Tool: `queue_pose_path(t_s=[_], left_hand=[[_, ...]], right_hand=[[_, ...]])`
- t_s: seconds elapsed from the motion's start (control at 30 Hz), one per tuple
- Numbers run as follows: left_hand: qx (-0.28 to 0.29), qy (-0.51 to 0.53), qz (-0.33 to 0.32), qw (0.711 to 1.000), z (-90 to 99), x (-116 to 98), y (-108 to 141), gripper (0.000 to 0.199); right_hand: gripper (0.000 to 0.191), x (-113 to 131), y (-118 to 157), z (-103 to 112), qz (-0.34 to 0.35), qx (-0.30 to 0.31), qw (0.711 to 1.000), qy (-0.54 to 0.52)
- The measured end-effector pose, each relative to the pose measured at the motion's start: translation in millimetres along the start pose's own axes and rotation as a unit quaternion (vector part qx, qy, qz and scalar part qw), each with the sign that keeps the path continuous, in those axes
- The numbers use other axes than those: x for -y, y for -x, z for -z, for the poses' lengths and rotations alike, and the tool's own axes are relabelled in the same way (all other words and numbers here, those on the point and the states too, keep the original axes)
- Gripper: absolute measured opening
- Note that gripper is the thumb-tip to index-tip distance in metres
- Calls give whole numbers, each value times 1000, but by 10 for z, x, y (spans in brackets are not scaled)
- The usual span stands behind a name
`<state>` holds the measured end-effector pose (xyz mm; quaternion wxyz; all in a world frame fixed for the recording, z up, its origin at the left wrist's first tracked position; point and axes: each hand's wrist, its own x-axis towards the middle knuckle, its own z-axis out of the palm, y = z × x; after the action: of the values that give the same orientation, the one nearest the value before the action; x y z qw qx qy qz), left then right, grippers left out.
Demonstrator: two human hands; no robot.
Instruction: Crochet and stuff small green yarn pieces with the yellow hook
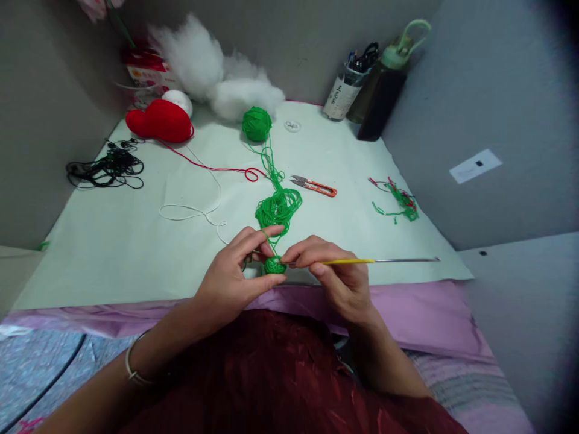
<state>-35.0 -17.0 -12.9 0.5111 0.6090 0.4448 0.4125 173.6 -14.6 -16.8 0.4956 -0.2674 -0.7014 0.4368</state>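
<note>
My left hand [239,265] pinches a small green crocheted piece [274,266] near the table's front edge. A strand of green yarn runs up from that piece past my left fingers to a loose heap of green yarn [278,208]. In my right hand [335,271] is a crochet hook [353,261] with a yellow grip, held level. One metal end of it points right; the other reaches the green piece, where my fingertips partly hide it. Behind the heap sits a green yarn ball [257,124], joined to it by strands.
Orange thread snips [316,185] lie right of the heap. Red yarn [160,122], a white ball [178,102], black cord [108,166] and white stuffing [244,90] are at the back and left. Yarn scraps [400,202], a pen cup [344,93] and a bottle [384,90] stand right.
</note>
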Motion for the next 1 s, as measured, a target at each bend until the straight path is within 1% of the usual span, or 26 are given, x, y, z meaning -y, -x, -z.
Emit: queue_pose_path(t_s=[0.1, 0.17, 0.2, 0.27, 0.3, 0.33, 0.4, 0.43, 0.47, 0.5, 0.53, 0.57, 0.63, 0.73, 0.77, 0.83, 0.9, 0.93, 1.0], left_hand=[[18, -9, -2, 1000, 4, 0, -7, 61], [33, -10, 0, 999, 5, 17, -14, 61], [34, -11, 2, 999, 0, 32, -17, 60], [17, -14, 3, 1000, -20, 73, -19, 59], [3, -17, 3, 1000, -36, 94, -15, 59], [-14, -20, 2, 1000, -53, 114, -8, 58], [-46, -26, -8, 999, -88, 141, 17, 57], [-58, -26, -16, 998, -104, 147, 33, 56], [-66, -22, -23, 997, -117, 148, 52, 53], [-72, -11, -26, 997, -128, 145, 69, 50], [-75, 9, -21, 997, -137, 139, 85, 47], [-75, 43, -6, 996, -144, 131, 95, 46], [-65, 147, 51, 986, -154, 110, 98, 46], [-32, 312, 141, 939, -157, 82, 56, 52], [-23, 346, 156, 925, -155, 75, 36, 54], [-5, 380, 165, 910, -146, 71, 1, 53], [11, 379, 156, 912, -138, 78, -14, 53], [9, 363, 144, 920, -138, 85, -13, 54], [-23, 297, 106, 949, -147, 101, 4, 58]], right_hand=[[19, -12, -7, 24, -23, -4, 999, -33], [19, -20, -13, 24, -23, -6, 999, -24], [18, -22, -15, 17, -12, -2, 1000, 2], [17, -27, -14, -16, 45, 9, 994, 100], [17, -29, -11, -42, 84, 15, 982, 169], [16, -32, -5, -73, 125, 19, 962, 244], [15, -38, 12, -140, 193, 11, 905, 380], [14, -41, 24, -172, 216, -1, 877, 429], [13, -43, 40, -201, 229, -13, 856, 463], [14, -44, 58, -224, 239, -26, 843, 481], [16, -46, 80, -241, 243, -39, 837, 489], [18, -48, 103, -254, 241, -50, 835, 492], [27, -62, 152, -268, 233, -66, 842, 482], [35, -112, 204, -275, 244, -91, 850, 459], [35, -134, 212, -276, 249, -99, 850, 454], [33, -176, 210, -277, 251, -118, 854, 440], [31, -208, 193, -277, 237, -128, 871, 411], [30, -219, 182, -278, 231, -130, 880, 395], [28, -234, 164, -287, 231, -126, 885, 384]])
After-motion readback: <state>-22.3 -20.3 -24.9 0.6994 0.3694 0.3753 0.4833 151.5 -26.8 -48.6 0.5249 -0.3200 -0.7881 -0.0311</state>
